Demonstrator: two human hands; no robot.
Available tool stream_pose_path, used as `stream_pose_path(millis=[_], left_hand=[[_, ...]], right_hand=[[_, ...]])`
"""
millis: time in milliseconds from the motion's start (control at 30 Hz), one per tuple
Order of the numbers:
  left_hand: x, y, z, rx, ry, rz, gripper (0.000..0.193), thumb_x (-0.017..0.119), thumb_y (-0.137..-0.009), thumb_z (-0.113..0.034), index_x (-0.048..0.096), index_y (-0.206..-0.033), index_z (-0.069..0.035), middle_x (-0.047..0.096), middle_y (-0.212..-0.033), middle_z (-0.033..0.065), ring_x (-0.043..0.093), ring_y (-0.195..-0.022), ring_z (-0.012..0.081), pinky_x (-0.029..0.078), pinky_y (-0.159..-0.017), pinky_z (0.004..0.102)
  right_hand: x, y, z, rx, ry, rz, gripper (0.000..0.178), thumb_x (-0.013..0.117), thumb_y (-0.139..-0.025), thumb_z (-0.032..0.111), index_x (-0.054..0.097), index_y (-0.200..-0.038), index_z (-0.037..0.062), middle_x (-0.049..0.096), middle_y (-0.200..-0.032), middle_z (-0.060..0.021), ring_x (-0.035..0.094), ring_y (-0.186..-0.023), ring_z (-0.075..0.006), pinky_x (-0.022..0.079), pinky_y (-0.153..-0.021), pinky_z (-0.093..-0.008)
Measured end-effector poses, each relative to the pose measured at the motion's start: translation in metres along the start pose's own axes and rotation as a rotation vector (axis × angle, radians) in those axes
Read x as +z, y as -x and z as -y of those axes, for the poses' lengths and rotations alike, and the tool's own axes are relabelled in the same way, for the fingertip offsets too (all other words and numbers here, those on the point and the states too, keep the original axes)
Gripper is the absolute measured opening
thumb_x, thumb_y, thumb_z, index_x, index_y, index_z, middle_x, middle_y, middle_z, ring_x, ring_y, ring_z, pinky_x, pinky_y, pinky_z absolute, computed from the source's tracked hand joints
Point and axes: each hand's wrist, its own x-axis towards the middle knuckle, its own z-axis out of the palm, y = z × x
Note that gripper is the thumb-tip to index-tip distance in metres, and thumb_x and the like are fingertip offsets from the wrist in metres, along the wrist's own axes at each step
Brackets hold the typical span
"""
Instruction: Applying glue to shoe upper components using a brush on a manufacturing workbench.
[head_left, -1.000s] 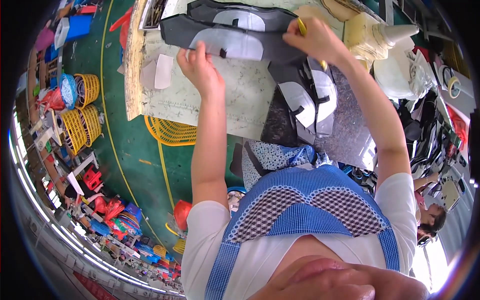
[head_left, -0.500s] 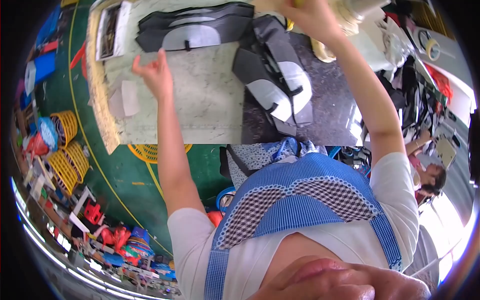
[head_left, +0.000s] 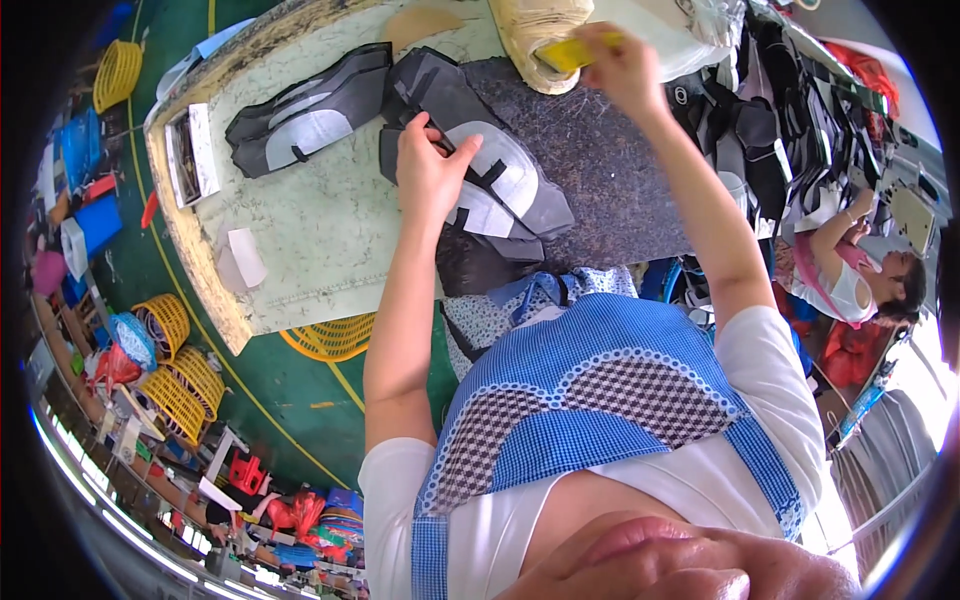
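My left hand [head_left: 428, 168] rests on a small stack of dark grey and black fabric pieces with pale grey patches [head_left: 505, 170], thumb and forefinger spread apart. In my right hand [head_left: 625, 75] is a yellow flat-handled tool [head_left: 578, 50], its far end down at the mouth of a cream, crusted container [head_left: 540, 22]. That tool's working end is hidden. Left of my left hand lies a second stack of similar dark pieces [head_left: 310, 115], overlapped in layers on the pale table top.
The worn work table [head_left: 320, 240] has a dark slab [head_left: 620, 170] on its right part. A white box [head_left: 192, 155] and a paper scrap [head_left: 245, 258] lie at left. Dark pieces hang at right, near a seated person [head_left: 850, 260]. Yellow baskets [head_left: 170, 400] stand on the floor.
My left hand has gone from beside the left stack onto the right stack. My right hand, near the top edge before, now shows fully with the yellow tool at the container. The view has shifted.
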Motion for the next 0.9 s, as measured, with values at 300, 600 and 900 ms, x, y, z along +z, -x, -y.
stream_pose_path(millis=[300, 600, 900], left_hand=[[-0.015, 0.006, -0.005, -0.154, 0.236, 0.182, 0.032, 0.08, -0.077, -0.017, 0.063, -0.094, 0.003, 0.063, -0.072, 0.003, 0.056, -0.063, 0.0094, 0.046, -0.059, 0.024], [-0.025, 0.013, 0.004, -0.337, 0.396, 0.298, 0.018, 0.077, -0.08, -0.015, 0.065, -0.08, -0.001, 0.059, -0.066, -0.0019, 0.048, -0.056, 0.0041, 0.037, -0.051, 0.0207], [-0.025, 0.023, -0.01, -0.146, 0.523, 0.191, 0.011, 0.072, -0.084, -0.006, 0.064, -0.089, 0.0, 0.065, -0.081, -0.0006, 0.055, -0.07, 0.0035, 0.044, -0.064, 0.0196]], right_hand=[[0.009, 0.018, 0.016, 0.316, -0.433, 0.604, 0.036, 0.064, -0.092, 0.031, 0.064, -0.103, -0.0041, 0.067, -0.099, -0.0137, 0.068, -0.087, -0.016, 0.056, -0.082, -0.0261], [0.071, 0.006, 0.046, 0.026, -0.086, 0.28, 0.03, 0.068, -0.088, 0.026, 0.066, -0.09, -0.0031, 0.068, -0.075, -0.0069, 0.063, -0.065, -0.0097, 0.05, -0.057, -0.0245], [-0.015, 0.082, 0.021, 0.148, -0.295, 0.309, 0.018, 0.066, -0.088, 0.017, 0.064, -0.092, -0.0006, 0.067, -0.079, -0.007, 0.065, -0.073, -0.0119, 0.053, -0.067, -0.0248]])
